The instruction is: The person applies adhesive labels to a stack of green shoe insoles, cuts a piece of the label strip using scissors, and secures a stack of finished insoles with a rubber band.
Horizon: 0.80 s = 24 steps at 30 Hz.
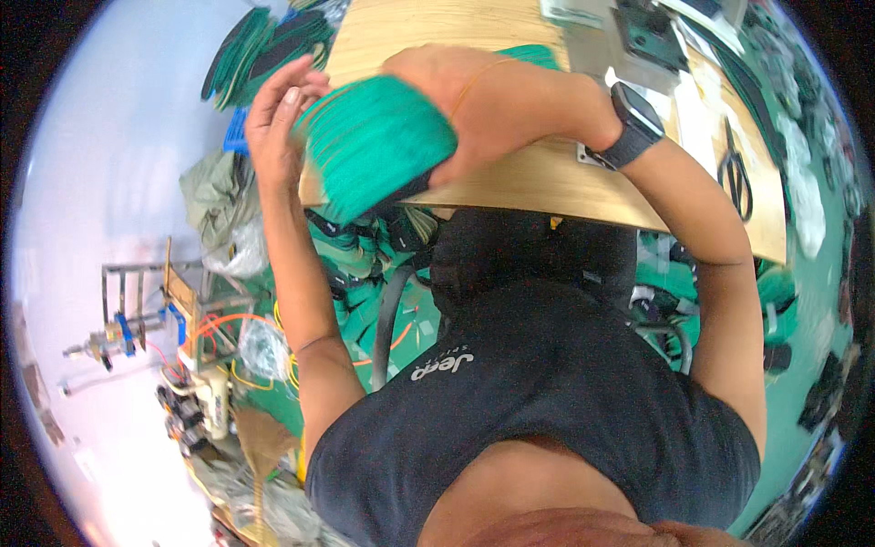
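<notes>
Right hand [465, 91] grips green fabric stack [378, 141], left hand [276, 128] unclenched alongside: apparent handling step, calling for two-sided support.

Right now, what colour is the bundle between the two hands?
The bundle is mostly green, best seen in the head view.

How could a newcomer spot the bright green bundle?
Start at the pale wooden tabletop, then its near left corner. There, the bare right hand holds a thick, bright green bundle of layered strips with a dark lower edge. Unlike the green and black pile left of the table, it is held.
</notes>
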Tool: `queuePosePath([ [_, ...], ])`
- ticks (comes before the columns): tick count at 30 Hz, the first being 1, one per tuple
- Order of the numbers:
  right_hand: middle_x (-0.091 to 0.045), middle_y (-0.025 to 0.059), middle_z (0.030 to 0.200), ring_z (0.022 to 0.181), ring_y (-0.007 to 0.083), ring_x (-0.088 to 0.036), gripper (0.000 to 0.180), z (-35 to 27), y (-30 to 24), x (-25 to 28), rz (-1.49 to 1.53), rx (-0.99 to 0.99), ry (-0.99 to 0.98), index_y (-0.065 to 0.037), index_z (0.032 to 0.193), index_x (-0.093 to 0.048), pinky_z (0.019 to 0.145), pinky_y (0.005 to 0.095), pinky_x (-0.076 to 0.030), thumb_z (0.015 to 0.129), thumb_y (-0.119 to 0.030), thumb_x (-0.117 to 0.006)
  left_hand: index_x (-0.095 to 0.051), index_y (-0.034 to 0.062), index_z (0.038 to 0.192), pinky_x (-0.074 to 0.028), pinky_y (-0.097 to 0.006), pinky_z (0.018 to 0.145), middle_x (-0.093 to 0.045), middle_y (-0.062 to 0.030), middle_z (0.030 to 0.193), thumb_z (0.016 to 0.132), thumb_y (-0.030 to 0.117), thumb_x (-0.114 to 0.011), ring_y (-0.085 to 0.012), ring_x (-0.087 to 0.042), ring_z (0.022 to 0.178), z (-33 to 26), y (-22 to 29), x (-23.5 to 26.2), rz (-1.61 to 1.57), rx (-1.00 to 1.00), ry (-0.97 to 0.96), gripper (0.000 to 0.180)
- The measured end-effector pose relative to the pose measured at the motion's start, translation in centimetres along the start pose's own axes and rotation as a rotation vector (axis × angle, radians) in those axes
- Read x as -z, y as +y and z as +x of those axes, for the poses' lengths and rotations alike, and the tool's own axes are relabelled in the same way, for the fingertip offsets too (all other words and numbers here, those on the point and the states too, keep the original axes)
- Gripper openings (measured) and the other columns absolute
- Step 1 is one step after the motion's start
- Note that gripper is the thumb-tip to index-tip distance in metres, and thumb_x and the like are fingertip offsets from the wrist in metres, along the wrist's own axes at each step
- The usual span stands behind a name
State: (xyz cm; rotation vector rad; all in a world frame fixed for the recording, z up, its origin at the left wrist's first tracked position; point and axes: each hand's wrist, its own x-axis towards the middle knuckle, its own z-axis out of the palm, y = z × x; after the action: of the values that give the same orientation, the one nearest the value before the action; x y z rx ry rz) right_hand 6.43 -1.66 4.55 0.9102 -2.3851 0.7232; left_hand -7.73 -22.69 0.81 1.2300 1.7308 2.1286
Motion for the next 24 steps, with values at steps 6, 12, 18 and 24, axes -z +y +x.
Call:
queuePosePath([
  [6, -0.055, 0.0228, 0.099, 0.094, 0.0352, -0.056, 0.071, 0.6, -9.2, 2.6, 0.509, -0.028, -0.316, 0.003, 0.106, -0.046, 0.082, 0.0368, -0.045, 0.057, -0.035, -0.080, -0.066, -0.0031, 0.081, -0.043, -0.031, 0.054, -0.060, -0.0137, 0.069, 0.074, 0.011, -0.062, -0.0222, -0.057, 0.060, 0.5, 5.8, -8.1, 0.025, -0.220, -0.752, 0.017],
  [12, -0.059, 0.0231, 0.091, 0.090, 0.0354, -0.058, 0.069, -3.1, -11.0, 3.7, 0.663, -0.172, -0.269, 0.005, 0.099, -0.049, 0.077, 0.0363, -0.046, 0.057, -0.040, -0.079, -0.065, -0.0036, 0.076, -0.044, -0.027, 0.052, -0.062, -0.0127, 0.067, 0.074, 0.004, -0.065, -0.0200, -0.060, 0.060, -0.7, 3.3, -13.9, -0.361, -0.039, -0.792, 0.008],
  [18, -0.059, 0.0176, 0.095, 0.093, 0.0304, -0.057, 0.070, -4.8, -10.6, 4.7, 0.727, -0.229, -0.242, 0.002, 0.105, -0.049, 0.078, 0.0317, -0.045, 0.056, -0.034, -0.082, -0.057, -0.0031, 0.084, -0.046, -0.029, 0.062, -0.061, -0.0131, 0.085, 0.080, 0.005, -0.060, -0.0194, -0.059, 0.072, -1.6, 2.0, -17.1, -0.610, 0.286, -0.820, 0.010],
  [24, -0.061, 0.0238, 0.100, 0.097, 0.0314, -0.059, 0.085, -6.4, -10.0, 4.2, 0.924, -0.263, -0.220, 0.008, 0.111, -0.053, 0.084, 0.0303, -0.044, 0.055, -0.051, -0.079, -0.063, -0.0029, 0.077, -0.049, -0.030, 0.058, -0.064, -0.0141, 0.076, 0.070, -0.006, -0.061, -0.0211, -0.063, 0.068, 0.8, -0.1, -18.0, -0.443, 0.021, -1.081, 0.008],
])
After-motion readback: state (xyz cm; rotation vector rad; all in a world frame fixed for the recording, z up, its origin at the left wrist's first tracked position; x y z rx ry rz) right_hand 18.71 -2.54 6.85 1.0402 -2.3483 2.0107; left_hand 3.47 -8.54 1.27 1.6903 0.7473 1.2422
